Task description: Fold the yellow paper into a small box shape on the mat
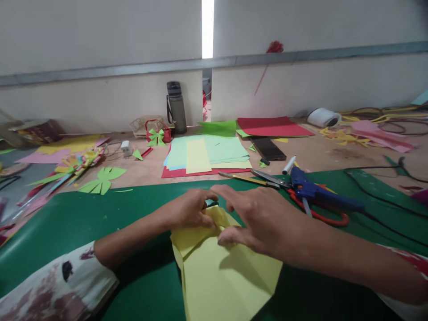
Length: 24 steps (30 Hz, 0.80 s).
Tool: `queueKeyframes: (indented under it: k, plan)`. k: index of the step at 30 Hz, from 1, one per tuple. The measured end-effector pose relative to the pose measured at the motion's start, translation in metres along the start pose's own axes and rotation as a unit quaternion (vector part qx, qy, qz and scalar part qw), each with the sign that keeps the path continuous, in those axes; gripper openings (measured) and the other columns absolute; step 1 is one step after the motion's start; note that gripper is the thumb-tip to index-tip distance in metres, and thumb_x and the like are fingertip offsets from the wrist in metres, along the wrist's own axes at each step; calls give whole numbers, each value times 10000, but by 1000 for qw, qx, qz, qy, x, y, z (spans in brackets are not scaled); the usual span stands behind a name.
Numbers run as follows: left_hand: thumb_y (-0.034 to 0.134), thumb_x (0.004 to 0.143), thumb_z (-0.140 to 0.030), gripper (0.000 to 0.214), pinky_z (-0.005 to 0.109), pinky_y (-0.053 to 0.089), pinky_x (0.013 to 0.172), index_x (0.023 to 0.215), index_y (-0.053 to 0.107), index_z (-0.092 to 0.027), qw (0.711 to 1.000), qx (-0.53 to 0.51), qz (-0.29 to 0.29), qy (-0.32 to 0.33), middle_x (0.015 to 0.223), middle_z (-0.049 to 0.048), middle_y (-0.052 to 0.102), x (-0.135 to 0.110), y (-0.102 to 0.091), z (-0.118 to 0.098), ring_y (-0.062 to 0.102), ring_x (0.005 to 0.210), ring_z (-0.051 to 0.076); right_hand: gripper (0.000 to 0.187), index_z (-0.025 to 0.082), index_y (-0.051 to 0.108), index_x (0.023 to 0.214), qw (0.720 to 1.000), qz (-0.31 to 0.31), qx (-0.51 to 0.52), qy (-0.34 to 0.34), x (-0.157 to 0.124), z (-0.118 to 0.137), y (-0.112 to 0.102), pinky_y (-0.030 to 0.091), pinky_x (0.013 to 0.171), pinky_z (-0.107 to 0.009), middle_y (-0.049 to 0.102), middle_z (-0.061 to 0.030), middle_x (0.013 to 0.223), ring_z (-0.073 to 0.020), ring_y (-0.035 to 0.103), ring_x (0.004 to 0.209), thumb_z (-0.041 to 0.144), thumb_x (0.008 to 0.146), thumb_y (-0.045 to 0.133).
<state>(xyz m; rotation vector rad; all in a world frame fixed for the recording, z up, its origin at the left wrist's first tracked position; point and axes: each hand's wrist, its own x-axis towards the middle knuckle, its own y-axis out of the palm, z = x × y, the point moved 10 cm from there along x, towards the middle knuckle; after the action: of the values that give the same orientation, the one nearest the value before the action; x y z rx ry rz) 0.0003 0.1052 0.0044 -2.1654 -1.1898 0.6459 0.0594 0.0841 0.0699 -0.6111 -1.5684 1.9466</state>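
A folded piece of yellow paper [230, 281] lies over the green mat in front of me, its top edge bent into flaps. My left hand [192, 207] grips the folded upper edge, thumb on the near side and fingers behind it. Over the right part of that same edge is my right hand [261, 218], its thumb against the paper and its index finger stretched apart toward my left hand. The fingertips behind the fold are partly hidden. Just beyond my right hand lie a blue glue gun [310, 189] and red-handled scissors [334, 218].
A stack of pale green paper [227, 151] lies behind the green mat [140, 196]. Nearby are a phone [269, 148], a white marker [289, 165] and red sheets [274, 126]. A dark bottle [177, 109] stands by the wall. Green paper cutouts [102, 180] lie left; the glue gun's cord runs right.
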Motion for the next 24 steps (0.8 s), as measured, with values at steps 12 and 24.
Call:
queueKeyframes:
  k: [12, 24]
  plan:
    - [763, 534, -392, 761, 326, 490, 591, 1211, 470, -205, 903, 423, -82, 13, 1198, 152, 541, -40, -8, -43, 581, 938, 320, 219, 128, 641, 852, 961, 71, 254, 76, 18, -44, 48, 266, 424, -201, 518, 23, 551, -88, 411, 471, 167, 743, 455]
    - [445, 711, -8, 608, 313, 499, 565, 1314, 375, -43, 825, 560, 31, -66, 1001, 191, 618, -34, 26, -40, 602, 809, 269, 206, 137, 569, 607, 936, 85, 325, 109, 10, -52, 60, 217, 390, -198, 410, 41, 498, -67, 313, 450, 269, 716, 456]
